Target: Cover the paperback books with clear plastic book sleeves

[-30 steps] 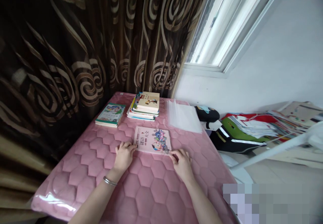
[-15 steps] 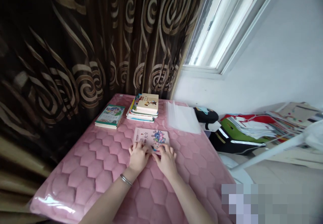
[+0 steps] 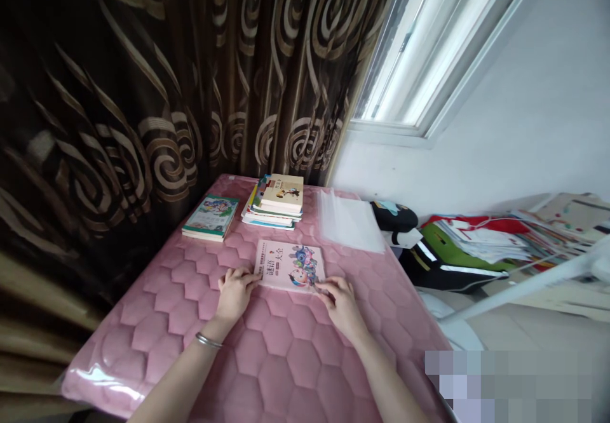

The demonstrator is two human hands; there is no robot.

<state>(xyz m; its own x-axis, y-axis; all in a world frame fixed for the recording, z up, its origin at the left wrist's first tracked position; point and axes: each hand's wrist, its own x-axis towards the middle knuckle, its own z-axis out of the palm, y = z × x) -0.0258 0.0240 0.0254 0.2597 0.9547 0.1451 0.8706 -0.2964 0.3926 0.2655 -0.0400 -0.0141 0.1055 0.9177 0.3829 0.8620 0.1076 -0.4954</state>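
Note:
A pale pink book (image 3: 290, 265) with cartoon figures on its cover lies flat on the pink quilted mattress (image 3: 281, 353). My left hand (image 3: 236, 291) is at the book's lower left corner, its thumb and fingers closed on the edge. At the lower right corner, my right hand (image 3: 340, 302) pinches the book in the same way. A metal bangle (image 3: 208, 340) circles my left wrist. How far the fingertips reach under the book is hidden.
Behind the book rises a stack of books (image 3: 282, 195). A green-edged book (image 3: 210, 217) lies to its left, and clear plastic sheets (image 3: 351, 223) to its right. Past the mattress's right side are a green and black bag (image 3: 452, 261) and a white stand (image 3: 505, 286).
My hands have moved apart, from close together at the middle of the book's near edge out to its two near corners. More of the cover shows now.

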